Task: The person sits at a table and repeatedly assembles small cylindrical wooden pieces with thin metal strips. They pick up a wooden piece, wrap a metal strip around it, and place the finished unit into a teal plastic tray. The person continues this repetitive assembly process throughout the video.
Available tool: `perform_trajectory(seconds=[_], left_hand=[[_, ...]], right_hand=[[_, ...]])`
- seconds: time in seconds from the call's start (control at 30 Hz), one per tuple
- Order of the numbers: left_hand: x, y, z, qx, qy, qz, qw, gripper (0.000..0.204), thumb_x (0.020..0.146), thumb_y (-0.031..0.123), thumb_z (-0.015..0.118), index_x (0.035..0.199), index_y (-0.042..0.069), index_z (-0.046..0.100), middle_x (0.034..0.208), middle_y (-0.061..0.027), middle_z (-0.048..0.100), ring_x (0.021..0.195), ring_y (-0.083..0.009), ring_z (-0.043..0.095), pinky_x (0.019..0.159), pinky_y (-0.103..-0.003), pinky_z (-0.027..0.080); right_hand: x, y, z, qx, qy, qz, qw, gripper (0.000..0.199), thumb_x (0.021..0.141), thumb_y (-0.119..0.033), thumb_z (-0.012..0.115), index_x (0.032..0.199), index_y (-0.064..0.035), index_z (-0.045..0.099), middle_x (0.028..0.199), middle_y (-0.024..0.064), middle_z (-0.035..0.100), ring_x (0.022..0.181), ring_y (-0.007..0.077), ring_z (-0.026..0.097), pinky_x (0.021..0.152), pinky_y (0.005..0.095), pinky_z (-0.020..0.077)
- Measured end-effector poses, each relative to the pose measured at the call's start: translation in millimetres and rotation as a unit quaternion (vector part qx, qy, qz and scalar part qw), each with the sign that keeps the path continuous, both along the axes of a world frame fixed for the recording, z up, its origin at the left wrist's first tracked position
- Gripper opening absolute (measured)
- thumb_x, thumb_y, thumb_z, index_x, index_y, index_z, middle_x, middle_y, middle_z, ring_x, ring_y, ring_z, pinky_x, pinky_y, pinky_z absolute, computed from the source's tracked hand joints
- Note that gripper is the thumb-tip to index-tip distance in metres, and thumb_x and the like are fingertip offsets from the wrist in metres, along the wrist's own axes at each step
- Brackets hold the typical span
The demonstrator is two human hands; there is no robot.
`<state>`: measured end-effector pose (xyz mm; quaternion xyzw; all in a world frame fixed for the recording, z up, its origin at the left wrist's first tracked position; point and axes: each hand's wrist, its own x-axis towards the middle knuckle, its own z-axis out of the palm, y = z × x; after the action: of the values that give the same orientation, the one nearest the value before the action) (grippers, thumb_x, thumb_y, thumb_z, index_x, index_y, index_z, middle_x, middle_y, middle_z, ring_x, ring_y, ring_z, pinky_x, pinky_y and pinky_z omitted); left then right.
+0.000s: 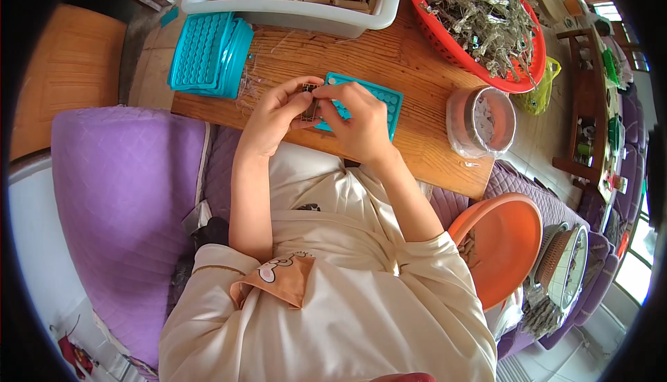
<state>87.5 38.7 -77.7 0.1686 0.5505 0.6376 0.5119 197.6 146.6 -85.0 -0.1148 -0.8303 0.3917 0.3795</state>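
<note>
My left hand (276, 113) and my right hand (356, 123) meet over the near edge of a wooden board (410, 69). Both pinch a small dark part (310, 101) between their fingertips. Under my right hand lies a teal plastic tray (386, 97) with rows of small slots; my fingers cover its left part. The small part is too tiny to make out in detail.
A stack of teal trays (208, 54) sits at the board's left end. Behind are a white bin (299, 8) of tan pieces and a red basket (479, 55) of grey metal parts. A clear round tub (483, 121) stands right, an orange bowl (504, 243) lower right, a purple cushion (125, 187) left.
</note>
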Motion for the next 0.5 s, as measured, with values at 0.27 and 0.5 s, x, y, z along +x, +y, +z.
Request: perform_trajectory(seconds=[0.27, 0.5], left_hand=[[-4, -7, 3, -0.022, 0.014, 0.007, 1.000, 0.028, 0.088, 0.015, 0.047, 0.113, 0.002, 0.049, 0.098, -0.0108, 0.060, 0.082, -0.0165, 0.062, 0.067, -0.025, 0.051], [-5, -8, 4, -0.001, -0.013, -0.022, 1.000, 0.034, 0.087, 0.019, 0.051, 0.116, 0.002, 0.047, 0.100, -0.0109, 0.059, 0.084, -0.0176, 0.062, 0.069, -0.026, 0.052]], right_hand=[[-12, 35, -31, 0.068, -0.152, -0.038, 0.985, 0.015, 0.075, -0.006, 0.060, 0.089, -0.0063, 0.057, 0.076, 0.0074, 0.062, 0.070, 0.0222, 0.059, 0.060, 0.0319, 0.0478], [-15, 37, -39, 0.143, -0.168, -0.011, 0.975, 0.016, 0.072, -0.004, 0.061, 0.087, -0.0057, 0.056, 0.072, 0.0077, 0.058, 0.068, 0.0247, 0.056, 0.058, 0.0342, 0.0467]])
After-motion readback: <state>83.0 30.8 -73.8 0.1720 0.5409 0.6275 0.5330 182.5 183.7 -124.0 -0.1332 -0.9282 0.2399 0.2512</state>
